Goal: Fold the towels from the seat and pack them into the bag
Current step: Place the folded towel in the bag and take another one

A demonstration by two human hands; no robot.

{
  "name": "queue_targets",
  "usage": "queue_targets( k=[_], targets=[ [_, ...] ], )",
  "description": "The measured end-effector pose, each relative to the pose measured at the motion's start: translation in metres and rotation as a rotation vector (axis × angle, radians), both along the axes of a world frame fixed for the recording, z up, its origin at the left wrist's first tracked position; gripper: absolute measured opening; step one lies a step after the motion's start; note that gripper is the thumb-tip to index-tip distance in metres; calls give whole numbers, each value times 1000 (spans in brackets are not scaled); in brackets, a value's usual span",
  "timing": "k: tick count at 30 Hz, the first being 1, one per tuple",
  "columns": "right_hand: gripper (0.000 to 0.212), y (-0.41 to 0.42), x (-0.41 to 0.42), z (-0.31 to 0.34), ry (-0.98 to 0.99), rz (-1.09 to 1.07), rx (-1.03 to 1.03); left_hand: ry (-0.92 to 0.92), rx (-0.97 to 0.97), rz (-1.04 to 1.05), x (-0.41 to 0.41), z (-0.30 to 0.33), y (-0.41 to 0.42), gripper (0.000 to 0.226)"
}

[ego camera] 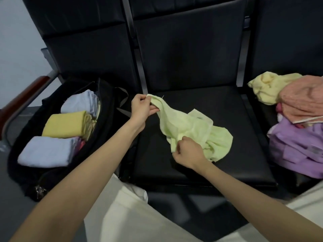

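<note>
While the left hand [141, 107] pinches one corner of the light green towel [190, 128] between thumb and curled fingers, the right hand [187, 151] grips the cloth's near edge in a closed fist. Between the two grips the towel hangs loose and crumpled, its far end bunched on the black middle seat [236, 154]; the left-hand corner is raised off the cushion. Both forearms are bare and reach in from the lower edge of the view

Left of the hands, the black bag [22, 165] lies open on the adjoining seat. Inside it: a folded pale blue towel [45, 151] nearest the person, a folded yellow towel [67, 124] just beyond it and touching, and another pale blue folded towel [81, 103] at the far end. Edges of further cloth show beside these; colours cannot be told with certainty

Right of the hands, on the next seat, an unfolded pile [297, 123] holds a pale yellow towel [267, 88] at the back, a peach towel [304, 102] on top, and a lilac towel [297, 147] underneath. The pile sits well apart from the green towel
</note>
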State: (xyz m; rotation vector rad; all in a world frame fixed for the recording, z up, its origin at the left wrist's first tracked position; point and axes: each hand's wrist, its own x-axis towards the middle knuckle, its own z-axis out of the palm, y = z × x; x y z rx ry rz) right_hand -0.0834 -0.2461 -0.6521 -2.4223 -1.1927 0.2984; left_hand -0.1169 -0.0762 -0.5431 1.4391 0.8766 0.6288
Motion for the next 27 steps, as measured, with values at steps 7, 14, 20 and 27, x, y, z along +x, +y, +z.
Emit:
queue_targets(
  k=[7,14,20,27],
  targets=[
    [36,37,-8,-12,-143,-134,-219,-26,-6,2,-6,-4,8,19],
    [12,22,7,0,-81,-121,-262,-69,65,95,-15,0,12,10],
    [8,-29,49,36,-166,-245,-169,-35,260,205,-29,3,20,8],
    [16,-70,88,59,-410,-257,-26,20,354,-14,-37,23,12,17]
  ],
)
